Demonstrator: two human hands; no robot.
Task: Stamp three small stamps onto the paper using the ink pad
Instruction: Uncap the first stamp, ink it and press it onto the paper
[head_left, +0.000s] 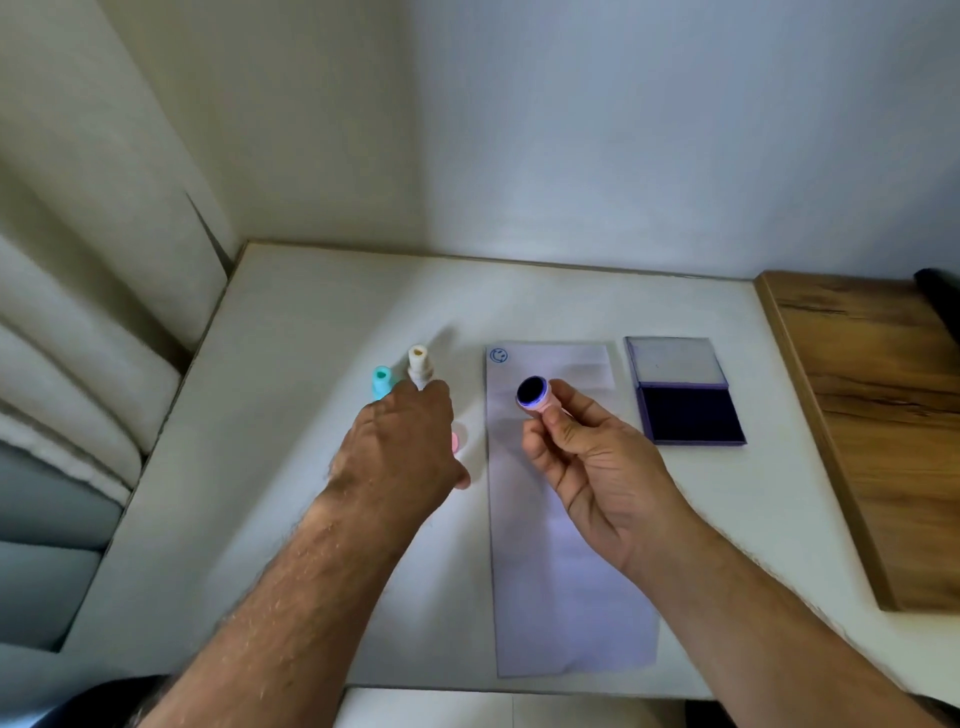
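Two bare forearms extend from the near edge over the white surface (291, 332). The strip of paper (566, 587) lies lengthwise between them, running away from the person. The right hand (597, 467) is raised above the paper, its fingers (563, 428) pinching a pink stamp (535, 396) with the dark inked face turned up toward the camera. The left hand (402, 441) reaches forward, back upward; whether its fingers are spread or curled cannot be told. A pink cap (456, 441) shows at its right edge. Just beyond its knuckles stand a teal stamp (382, 382) and a cream stamp (420, 366). A blue smiley print (498, 356) marks the paper's far left corner. The open ink pad (685, 395) lies right of the paper.
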